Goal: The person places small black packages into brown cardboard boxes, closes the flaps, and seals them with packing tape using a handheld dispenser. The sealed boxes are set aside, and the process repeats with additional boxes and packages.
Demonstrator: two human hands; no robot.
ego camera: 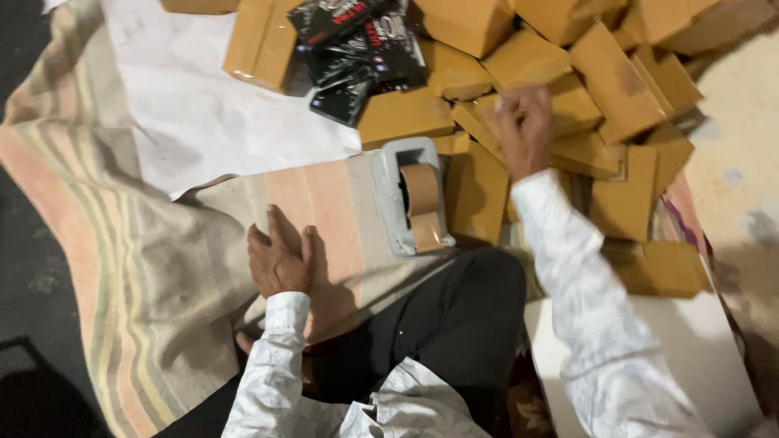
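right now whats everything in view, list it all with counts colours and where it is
cardboard boxes: a heap too many to count, brown, across the top and right
black packets: several in a loose pile, black with print, top centre on the boxes
tape dispenser: one, grey with a brown tape roll, centre, on the cloth edge
striped cloth: one, beige with peach and green stripes, left and centre
white sheet: one, white, upper left, partly under the boxes
white board: one, white, lower right
left hand: fingers flat on the striped cloth, empty
right hand: blurred, reaching onto the boxes; grip unclear
sleeves: two, white patterned
trouser leg: black, bottom centre
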